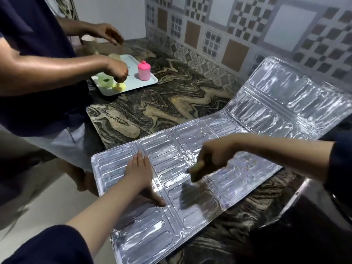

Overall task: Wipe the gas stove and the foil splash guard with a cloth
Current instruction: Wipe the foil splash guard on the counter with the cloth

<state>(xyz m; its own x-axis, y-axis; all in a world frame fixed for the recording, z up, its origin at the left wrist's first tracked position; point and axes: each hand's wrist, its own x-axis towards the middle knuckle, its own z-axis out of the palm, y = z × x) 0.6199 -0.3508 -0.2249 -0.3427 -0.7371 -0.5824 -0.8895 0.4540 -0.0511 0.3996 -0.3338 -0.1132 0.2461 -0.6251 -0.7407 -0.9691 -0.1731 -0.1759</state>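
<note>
Embossed foil splash guard (238, 130) lies unfolded; blurred brownish cloth (197, 171) on it.

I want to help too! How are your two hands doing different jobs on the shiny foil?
The left hand lies flat with straight fingers, pressing the foil splash guard still. The right hand is curled, gripping the cloth, which looks blurred. Both are over the same foil sheet.

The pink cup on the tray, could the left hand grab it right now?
Probably not without stepping closer. The left hand lies flat on the foil splash guard, and the pink cup sits far across the counter on the tray, where another person's hands are busy.
</note>
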